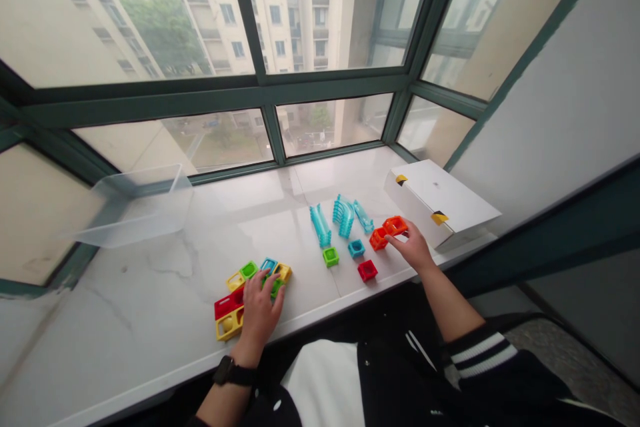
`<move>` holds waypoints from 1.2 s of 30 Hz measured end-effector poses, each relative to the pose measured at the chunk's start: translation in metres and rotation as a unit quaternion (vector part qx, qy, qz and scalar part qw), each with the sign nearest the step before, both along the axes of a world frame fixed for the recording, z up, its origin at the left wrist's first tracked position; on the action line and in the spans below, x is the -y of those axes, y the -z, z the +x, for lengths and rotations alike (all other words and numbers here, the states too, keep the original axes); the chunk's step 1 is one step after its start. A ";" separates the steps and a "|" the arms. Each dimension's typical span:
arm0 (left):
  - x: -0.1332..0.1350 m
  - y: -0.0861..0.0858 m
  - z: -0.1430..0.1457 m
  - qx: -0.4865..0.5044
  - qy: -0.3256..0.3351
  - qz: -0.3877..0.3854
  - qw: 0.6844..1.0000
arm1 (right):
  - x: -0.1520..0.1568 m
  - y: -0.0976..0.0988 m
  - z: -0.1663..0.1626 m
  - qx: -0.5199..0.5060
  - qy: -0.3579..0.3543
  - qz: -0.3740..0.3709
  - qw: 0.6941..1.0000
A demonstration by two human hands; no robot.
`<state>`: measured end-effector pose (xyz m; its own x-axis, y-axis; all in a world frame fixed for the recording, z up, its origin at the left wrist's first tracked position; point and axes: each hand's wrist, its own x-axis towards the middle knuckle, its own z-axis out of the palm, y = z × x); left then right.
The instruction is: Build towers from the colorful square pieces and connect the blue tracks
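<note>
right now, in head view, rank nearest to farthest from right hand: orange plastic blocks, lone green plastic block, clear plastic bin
1. Orange plastic blocks: in the right hand's grip.
2. Lone green plastic block: left of those.
3. Clear plastic bin: far left, by the window.

A clear plastic bin [145, 230] and a white box [445, 193] (with yellow-and-black tabs [440, 217]) sit before green-framed windows [200, 99].

The left hand [262, 301] spreads palm-down while the right hand [411, 247] pinches.

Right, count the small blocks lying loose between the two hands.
3: a green block at left, a blue block right of it, and a red block nearest the camera.
</note>
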<state>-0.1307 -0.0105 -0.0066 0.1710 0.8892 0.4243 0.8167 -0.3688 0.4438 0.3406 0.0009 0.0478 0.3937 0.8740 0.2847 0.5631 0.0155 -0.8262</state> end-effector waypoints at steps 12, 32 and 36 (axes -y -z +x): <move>0.004 -0.006 0.004 0.022 0.002 -0.022 1.000 | -0.019 0.047 -0.002 -0.039 -0.018 -0.043 0.998; 0.004 -0.006 0.006 -0.029 0.018 0.001 0.999 | -0.016 0.049 -0.002 -0.003 -0.017 -0.049 0.999; 0.004 -0.004 0.005 -0.054 0.015 0.010 0.998 | -0.016 0.048 -0.002 -0.005 -0.015 -0.041 0.999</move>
